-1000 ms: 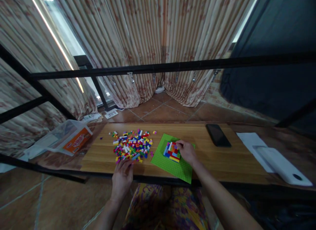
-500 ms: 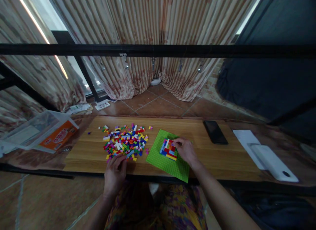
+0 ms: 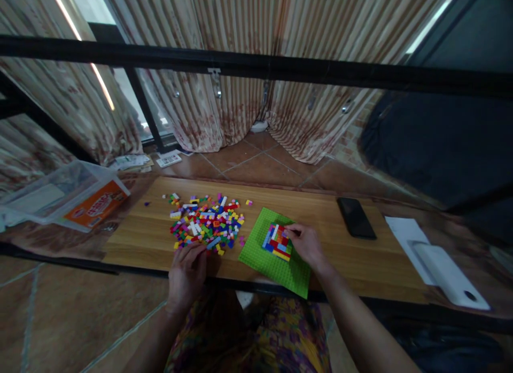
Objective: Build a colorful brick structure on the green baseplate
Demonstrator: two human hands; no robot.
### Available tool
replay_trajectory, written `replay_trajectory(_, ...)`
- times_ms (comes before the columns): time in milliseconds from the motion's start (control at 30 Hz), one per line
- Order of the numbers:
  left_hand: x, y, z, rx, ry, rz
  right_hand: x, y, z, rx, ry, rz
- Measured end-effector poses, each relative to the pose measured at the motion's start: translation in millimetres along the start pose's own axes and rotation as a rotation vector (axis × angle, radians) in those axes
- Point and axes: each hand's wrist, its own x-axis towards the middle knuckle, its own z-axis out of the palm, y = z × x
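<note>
A green baseplate [image 3: 256, 255] lies turned at an angle on the wooden table, its near corner over the front edge. On it sits a flat block of joined toy bricks [image 3: 277, 241] in red, blue, white, yellow and orange. My right hand [image 3: 308, 247] has its thumb and forefinger pinched at the right side of this block; anything between the fingertips is too small to make out. Left of the plate is a loose pile of colourful toy bricks [image 3: 208, 223]. At its near edge my left hand [image 3: 187, 269] rests with curled fingers, and what they hold, if anything, is hidden.
A black phone [image 3: 356, 218] lies on the table's right part. Beyond it are a white sheet [image 3: 404, 239] and a white device [image 3: 452, 279]. A clear plastic box [image 3: 64, 194] with an orange label stands at left. A black rail [image 3: 240, 60] crosses before the curtains.
The view has shifted and tilted slightly. Both hands keep nearly the same places and poses, the right at the brick block and the left at the pile's near edge.
</note>
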Motion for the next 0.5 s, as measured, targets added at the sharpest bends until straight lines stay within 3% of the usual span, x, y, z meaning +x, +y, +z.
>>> replay_trajectory(267, 6, -1, 11, 0.128, 0.01, 0.028, -2, 8, -4, 0.149, -0.032, -0.023)
replay_trajectory(400, 12, 5, 14, 0.179, -0.033, -0.003, -13, 20, -5, 0.27, 0.108, -0.006)
replay_trajectory(500, 14, 8, 15, 0.182, -0.063, -0.015, -27, 29, -11, 0.213, 0.214, 0.018)
